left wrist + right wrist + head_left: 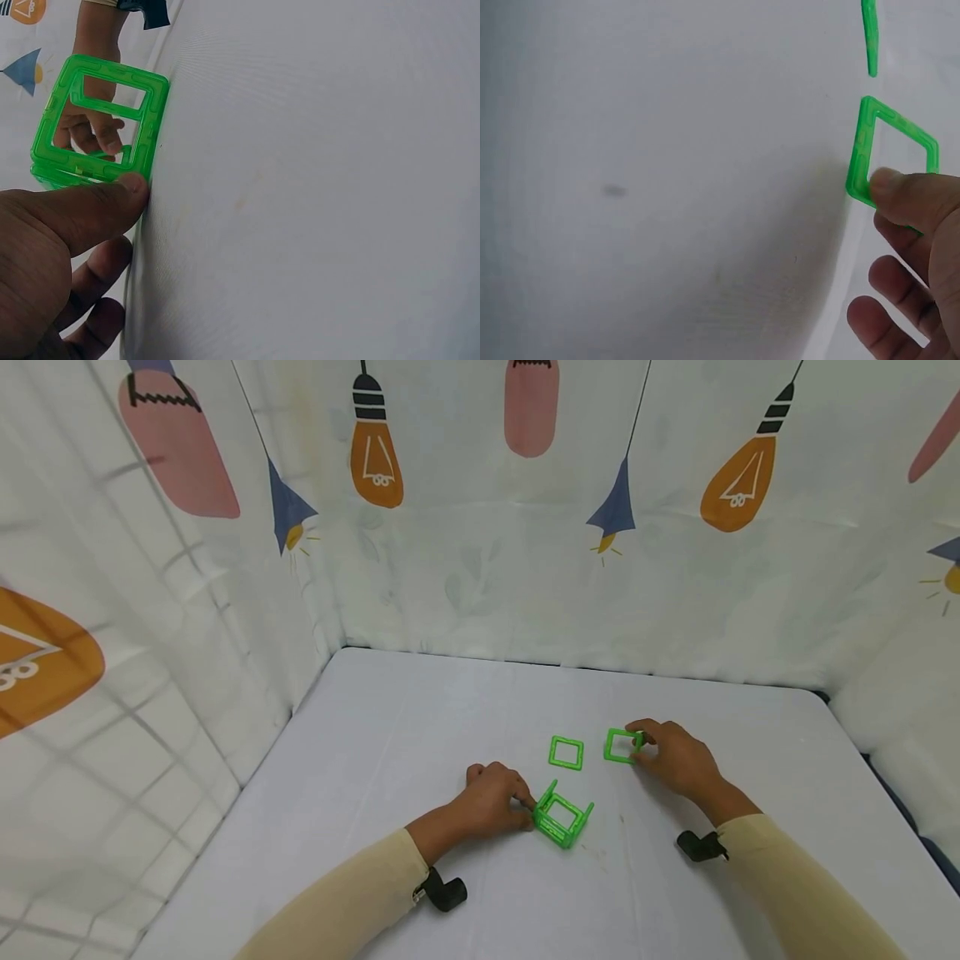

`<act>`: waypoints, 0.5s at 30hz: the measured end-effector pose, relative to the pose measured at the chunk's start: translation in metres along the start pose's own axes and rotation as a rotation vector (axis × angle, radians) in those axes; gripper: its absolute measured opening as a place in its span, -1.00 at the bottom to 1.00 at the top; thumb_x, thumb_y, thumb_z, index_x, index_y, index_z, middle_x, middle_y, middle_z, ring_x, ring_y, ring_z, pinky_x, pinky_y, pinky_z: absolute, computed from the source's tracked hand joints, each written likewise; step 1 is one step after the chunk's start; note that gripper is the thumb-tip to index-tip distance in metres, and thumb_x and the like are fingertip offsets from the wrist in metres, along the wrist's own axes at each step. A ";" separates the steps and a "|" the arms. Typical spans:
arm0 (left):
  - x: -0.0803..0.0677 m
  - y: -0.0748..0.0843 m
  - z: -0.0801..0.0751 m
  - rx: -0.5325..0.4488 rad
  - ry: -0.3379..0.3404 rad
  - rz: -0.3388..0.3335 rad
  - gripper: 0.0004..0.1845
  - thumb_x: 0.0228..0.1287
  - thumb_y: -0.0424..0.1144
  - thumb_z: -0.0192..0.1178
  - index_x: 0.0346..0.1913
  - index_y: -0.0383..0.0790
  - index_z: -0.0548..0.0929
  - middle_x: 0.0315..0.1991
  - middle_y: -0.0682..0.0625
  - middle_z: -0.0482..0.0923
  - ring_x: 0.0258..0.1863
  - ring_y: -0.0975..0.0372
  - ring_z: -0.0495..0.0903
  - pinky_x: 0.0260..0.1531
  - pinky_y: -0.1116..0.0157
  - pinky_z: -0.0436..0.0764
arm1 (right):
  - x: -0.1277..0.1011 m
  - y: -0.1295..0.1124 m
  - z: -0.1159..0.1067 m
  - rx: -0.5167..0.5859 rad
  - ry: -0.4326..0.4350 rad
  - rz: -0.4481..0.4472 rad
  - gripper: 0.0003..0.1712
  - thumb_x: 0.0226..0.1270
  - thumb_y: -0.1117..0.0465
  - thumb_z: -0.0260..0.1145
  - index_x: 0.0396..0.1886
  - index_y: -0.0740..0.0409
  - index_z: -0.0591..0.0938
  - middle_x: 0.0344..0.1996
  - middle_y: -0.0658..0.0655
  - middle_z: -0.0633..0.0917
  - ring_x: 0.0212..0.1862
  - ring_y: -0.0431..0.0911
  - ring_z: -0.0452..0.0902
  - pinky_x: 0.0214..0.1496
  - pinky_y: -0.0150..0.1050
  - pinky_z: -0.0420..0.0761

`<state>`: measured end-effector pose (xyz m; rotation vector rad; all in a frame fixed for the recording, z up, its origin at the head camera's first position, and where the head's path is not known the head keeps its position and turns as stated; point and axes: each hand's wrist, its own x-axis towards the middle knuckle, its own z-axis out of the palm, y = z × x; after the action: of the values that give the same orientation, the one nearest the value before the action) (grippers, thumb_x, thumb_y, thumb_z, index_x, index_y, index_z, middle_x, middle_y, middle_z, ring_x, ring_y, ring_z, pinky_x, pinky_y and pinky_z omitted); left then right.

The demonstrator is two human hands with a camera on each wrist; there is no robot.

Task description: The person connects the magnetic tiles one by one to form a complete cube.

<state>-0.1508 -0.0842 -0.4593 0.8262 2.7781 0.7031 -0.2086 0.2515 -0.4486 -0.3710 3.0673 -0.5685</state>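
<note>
My left hand (491, 802) grips the left side of a partly built box of green square frame tiles (558, 832), which look like magnetic tiles, standing on the table. In the left wrist view, the thumb presses the corner of the tile box (154, 127); the index fingertip is hidden behind it. Farther right, my right hand (681, 760) pinches a single green square tile (610, 746) by its right side. The right wrist view shows the thumb on this held tile (861, 142), with the other fingers loosely bent below. Between the hands lies another flat green square tile (566, 767).
The white-covered table (450, 693) meets a hanging cloth (480, 585) printed with lamps and bulbs at the back, and more cloth at the sides. A black wrist device (447, 893) sits at the left cuff, another black device (699, 846) at the right.
</note>
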 end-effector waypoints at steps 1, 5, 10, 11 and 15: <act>0.000 0.000 0.000 -0.002 0.000 0.000 -0.82 0.11 -0.11 0.56 -0.19 0.18 0.87 -0.13 0.38 0.65 0.08 0.26 0.45 0.11 -0.04 0.19 | -0.001 0.000 -0.001 -0.001 0.014 -0.005 -0.51 0.37 0.17 0.43 0.28 -0.05 0.62 -0.08 0.19 0.71 0.00 0.13 0.59 -0.20 0.05 0.58; 0.000 -0.001 0.000 -0.004 -0.001 0.004 -0.82 0.12 -0.10 0.56 -0.19 0.18 0.87 -0.12 0.38 0.65 0.09 0.26 0.45 0.10 -0.03 0.19 | -0.008 0.000 -0.004 0.026 0.058 -0.031 -0.60 0.42 0.18 0.40 0.22 0.00 0.68 -0.14 0.13 0.76 -0.19 0.02 0.60 -0.36 -0.10 0.52; 0.001 -0.001 0.000 0.005 -0.001 0.004 -0.81 0.11 -0.10 0.56 -0.18 0.17 0.87 -0.12 0.37 0.65 0.09 0.26 0.45 0.09 -0.02 0.19 | -0.017 -0.001 -0.006 0.072 0.075 -0.044 -0.64 0.45 0.16 0.37 0.20 0.03 0.70 -0.12 0.10 0.79 -0.30 -0.05 0.63 -0.49 -0.20 0.45; 0.001 -0.001 0.000 0.004 -0.001 0.004 -0.81 0.11 -0.10 0.56 -0.19 0.17 0.87 -0.12 0.37 0.65 0.09 0.26 0.45 0.09 -0.02 0.19 | -0.019 -0.001 -0.006 0.072 0.078 -0.043 -0.64 0.45 0.15 0.37 0.20 0.03 0.70 -0.11 0.10 0.79 -0.28 -0.02 0.65 -0.49 -0.20 0.46; 0.001 -0.001 0.000 -0.003 0.000 0.001 -0.82 0.12 -0.12 0.56 -0.19 0.16 0.87 -0.13 0.37 0.65 0.09 0.26 0.44 0.11 -0.03 0.17 | -0.025 -0.001 -0.004 0.060 0.094 -0.052 -0.62 0.44 0.13 0.38 0.21 0.03 0.71 -0.10 0.08 0.79 -0.12 0.10 0.71 -0.41 -0.18 0.53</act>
<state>-0.1515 -0.0844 -0.4598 0.8277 2.7758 0.7073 -0.1839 0.2576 -0.4453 -0.4364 3.1295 -0.6981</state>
